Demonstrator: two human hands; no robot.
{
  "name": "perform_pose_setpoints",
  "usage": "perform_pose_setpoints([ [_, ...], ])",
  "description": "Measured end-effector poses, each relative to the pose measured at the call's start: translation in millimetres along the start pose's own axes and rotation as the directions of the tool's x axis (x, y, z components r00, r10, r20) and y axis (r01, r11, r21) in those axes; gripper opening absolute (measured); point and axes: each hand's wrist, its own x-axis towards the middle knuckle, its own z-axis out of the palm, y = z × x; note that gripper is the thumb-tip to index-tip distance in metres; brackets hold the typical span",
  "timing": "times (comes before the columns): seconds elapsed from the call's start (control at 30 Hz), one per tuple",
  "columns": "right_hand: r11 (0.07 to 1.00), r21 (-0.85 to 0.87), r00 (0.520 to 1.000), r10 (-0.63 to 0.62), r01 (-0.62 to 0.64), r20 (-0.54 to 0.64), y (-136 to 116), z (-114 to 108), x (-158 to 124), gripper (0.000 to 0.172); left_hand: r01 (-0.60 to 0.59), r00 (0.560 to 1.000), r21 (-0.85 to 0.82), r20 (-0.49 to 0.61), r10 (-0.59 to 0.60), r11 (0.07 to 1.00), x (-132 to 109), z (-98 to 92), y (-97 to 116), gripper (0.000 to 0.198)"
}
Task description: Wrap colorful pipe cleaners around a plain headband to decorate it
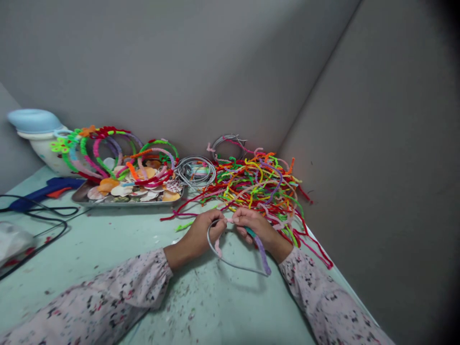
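A thin grey wire hoop (235, 265) is held up over the table between my two hands. Purple pipe cleaner (263, 256) covers its right side, with a teal stretch higher up by my right fingers; the lower wire is bare. My left hand (203, 233) is closed, pinching the hoop at the top together with a pink pipe cleaner (217, 247), whose end hangs inside the ring. Just to the right, my right hand (257, 229) pinches the same pink-wrapped stretch of the hoop, fingers curled. The exact grip is partly hidden behind the fingers.
A metal tray (129, 204) holds shells and finished colourful hoops. Bundled grey wire rings (197, 171) lie beside a heap of pipe cleaners (255, 184). At left are a blue-handled tool (36, 194), a black cable (53, 239) and a white container with blue lid (36, 120). Grey walls enclose the table.
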Motion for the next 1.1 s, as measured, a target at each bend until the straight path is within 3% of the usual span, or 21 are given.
perform_pose_setpoints([
  [0.33, 1.0, 0.031, 1.0, 0.006, -0.006, 0.01, 1.1, -1.1, 1.2, 0.018, -0.007, 1.0, 0.03, -0.029, 0.008, 1.0, 0.6, 1.0, -4.4, 0.013],
  [0.67, 1.0, 0.018, 1.0, 0.011, -0.011, -0.004, 0.7, -1.6, 0.6, 0.017, -0.188, 0.976, 0.239, -0.06, 0.208, 0.953, 1.3, -0.9, 3.2, 0.013],
  [1.1, 0.998, 0.059, 0.999, 0.019, -0.022, 0.046, 3.7, -7.9, -0.4, 0.018, -0.321, 0.938, 0.353, -0.012, 0.348, 0.879, -1.4, -1.3, 3.7, 0.015],
])
